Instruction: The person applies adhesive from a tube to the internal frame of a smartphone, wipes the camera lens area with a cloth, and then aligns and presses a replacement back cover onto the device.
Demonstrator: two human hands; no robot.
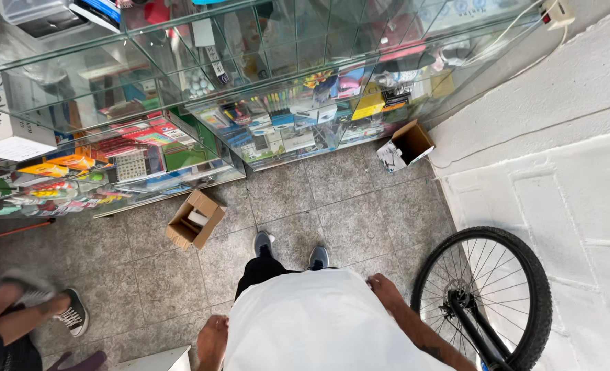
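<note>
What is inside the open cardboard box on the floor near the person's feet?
Inside the cardboard box lies one small white item; what it is cannot be told. The box's flaps and walls hide the rest of its bottom.

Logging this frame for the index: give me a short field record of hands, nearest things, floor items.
view: head camera looking straight down at a tiled shop floor
left hand: at the person's side, empty, fingers curled, near a pale flat board
right hand: at the hip against the white shirt, holding nothing
nearest to right hand: bicycle wheel, apart from it
floor: open cardboard box ahead of the feet; second open box by the wall
front: glass display case full of stationery
other person: legs and sneaker at left
</note>
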